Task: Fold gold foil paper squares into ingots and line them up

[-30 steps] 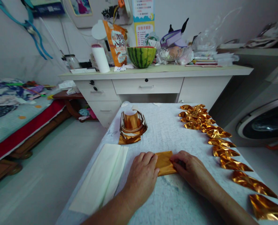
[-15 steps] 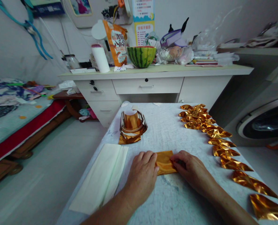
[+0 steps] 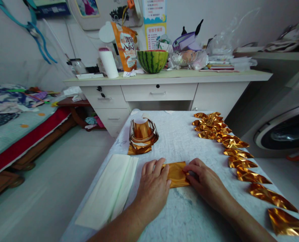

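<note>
A flat folded sheet of gold foil paper [image 3: 177, 174] lies on the cloth-covered table between my two hands. My left hand [image 3: 153, 186] holds its left end down, index finger near the top edge and thumb at the lower edge. At the right edge, my right hand [image 3: 202, 176] pinches the sheet between thumb and fingers. Further back stands a ring-shaped stack of gold foil sheets [image 3: 143, 134]. A pile of pale paper sheets [image 3: 109, 191] lies left of my left hand. Folded gold foil pieces [image 3: 242, 163] form a row along the right side.
Behind the table is a white desk [image 3: 161, 79] carrying half a watermelon [image 3: 152, 61], an orange snack bag [image 3: 126, 47] and a white roll [image 3: 109, 64]. A bed [image 3: 25, 131] is on the left, a front-loading washing machine [image 3: 272, 101] on the right.
My left hand has shifted slightly left and its fingers have lifted and spread a little, showing more of the foil's left part. My right hand keeps its pinch at the right edge.
</note>
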The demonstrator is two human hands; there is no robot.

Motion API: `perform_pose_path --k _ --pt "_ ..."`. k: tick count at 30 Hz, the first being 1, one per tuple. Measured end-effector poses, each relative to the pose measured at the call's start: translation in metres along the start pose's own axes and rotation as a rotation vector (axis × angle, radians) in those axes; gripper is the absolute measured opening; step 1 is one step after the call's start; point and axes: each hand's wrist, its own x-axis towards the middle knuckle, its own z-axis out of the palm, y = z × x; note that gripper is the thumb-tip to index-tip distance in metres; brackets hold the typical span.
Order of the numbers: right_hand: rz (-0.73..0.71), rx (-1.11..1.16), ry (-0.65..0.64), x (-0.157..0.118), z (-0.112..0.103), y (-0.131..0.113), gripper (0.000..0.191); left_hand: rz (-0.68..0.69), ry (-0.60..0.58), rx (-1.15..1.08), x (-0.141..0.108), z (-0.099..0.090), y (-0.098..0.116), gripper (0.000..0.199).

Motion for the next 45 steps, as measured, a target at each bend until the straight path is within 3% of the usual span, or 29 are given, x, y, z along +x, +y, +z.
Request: perform_pose_path --k 11,19,27,45 --pt "-0.085 -0.102 0.001 0.0 0.0 -0.005 0.028 0.055 -0.034 0.035 0.003 -0.004 0.002 0.029" --pt "-0.001 -0.256 0.001 -0.001 0.002 -0.022 0.027 0.059 -0.09 0.065 0.002 0.002 0.0 0.037" --pt "0.02 -0.381 0.041 -0.002 0.011 -0.031 0.019 0.022 -0.1 -0.051 0.0 -0.007 -0.002 0.043" --pt "0.005 -0.488 0.114 -0.004 0.022 -0.039 0.053 0.079 -0.237 -0.127 -0.003 -0.017 -0.016 0.051"
